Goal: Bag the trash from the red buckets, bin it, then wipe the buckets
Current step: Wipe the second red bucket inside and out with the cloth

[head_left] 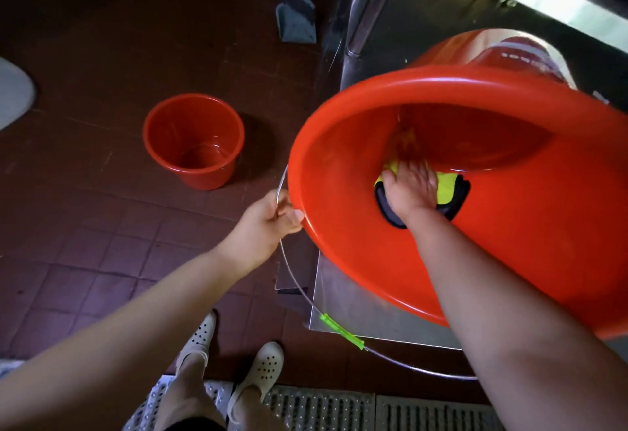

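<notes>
No legible writing on buckets (pixel 475 192).

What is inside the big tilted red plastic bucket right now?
Inside the big red plastic bucket, the right hand presses a yellow and black cloth against the wall. No trash shows; the spot under the cloth is covered.

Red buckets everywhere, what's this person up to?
A person is wiping out a big red bucket that is tipped on its side on a low steel shelf. The left hand grips its rim and wire handle to steady it. The right hand reaches inside and presses a yellow and black cloth against the inner wall. A smaller red bucket stands upright on the tiled floor, with no trash in it.
</notes>
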A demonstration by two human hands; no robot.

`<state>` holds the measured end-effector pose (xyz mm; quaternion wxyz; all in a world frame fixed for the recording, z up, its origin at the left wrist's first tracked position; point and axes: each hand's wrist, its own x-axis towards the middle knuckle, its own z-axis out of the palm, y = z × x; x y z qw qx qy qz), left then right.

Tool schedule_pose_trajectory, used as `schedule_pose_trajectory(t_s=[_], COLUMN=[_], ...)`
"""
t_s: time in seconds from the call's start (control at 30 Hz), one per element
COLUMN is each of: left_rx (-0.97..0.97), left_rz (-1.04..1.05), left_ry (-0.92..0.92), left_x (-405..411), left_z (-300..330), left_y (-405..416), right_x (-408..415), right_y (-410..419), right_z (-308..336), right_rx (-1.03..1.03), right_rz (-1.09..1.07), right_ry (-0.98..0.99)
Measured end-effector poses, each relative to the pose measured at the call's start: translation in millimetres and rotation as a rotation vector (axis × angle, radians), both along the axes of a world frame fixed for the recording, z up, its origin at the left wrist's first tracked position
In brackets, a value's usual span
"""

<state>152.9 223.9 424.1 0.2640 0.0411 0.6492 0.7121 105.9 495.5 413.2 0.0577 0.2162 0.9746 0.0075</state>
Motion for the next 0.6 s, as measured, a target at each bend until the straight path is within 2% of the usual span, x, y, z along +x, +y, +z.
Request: schedule_pose_trajectory(t_s=[0.13,0.27,0.37,0.5,0.6], left_rx=[0.061,0.097,0.052,0.028,0.001], left_rz=[0.051,0.159,0.167,0.22,0.206], left_ry=[0.039,0.048,0.125,0.174,0.295], left_x=[11.3,11.9,8.3,-9.8,-22.1], left_z=[-3.2,2.3,8.6,27.2,40.7], left_y=[6.0,11.1,9.2,2.3,-4.4], right_x=[31.5,84.2,101.1,85.3,63.3], right_y=[-50.3,-107.7,-114.5,-89.9,-68.0], right_z=[0.0,4.2,7.4,7.4,4.3], right_rx=[-0.131,-0.256,-0.346,-0.239,-0.176], right_rz=[0.007,0.169,0.241,0.327,0.285], right_ry=[0.122,0.218,0.224,0.149,0.117])
